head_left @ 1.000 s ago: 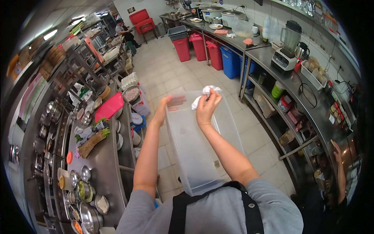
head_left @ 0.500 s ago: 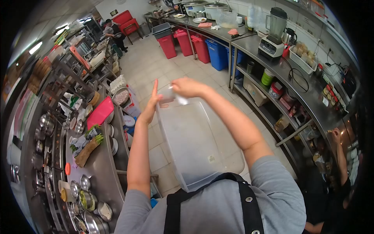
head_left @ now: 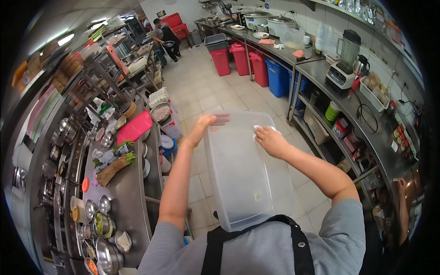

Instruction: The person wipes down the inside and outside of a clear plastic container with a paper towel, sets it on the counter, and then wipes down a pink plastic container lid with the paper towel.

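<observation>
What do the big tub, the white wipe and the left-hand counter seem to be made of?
Tub: clear, slightly cloudy plastic; floor tiles show faintly through.
Wipe: matte white, soft-looking; cloth or paper, too covered to tell.
Counter: smooth grey metal, probably stainless steel, from its dull sheen.

Ceiling lights (head_left: 65,40) are glowing at upper left, steel worktops (head_left: 130,206) are catching soft glare, and fisheye distortion is bending the edges into black corners.
</observation>
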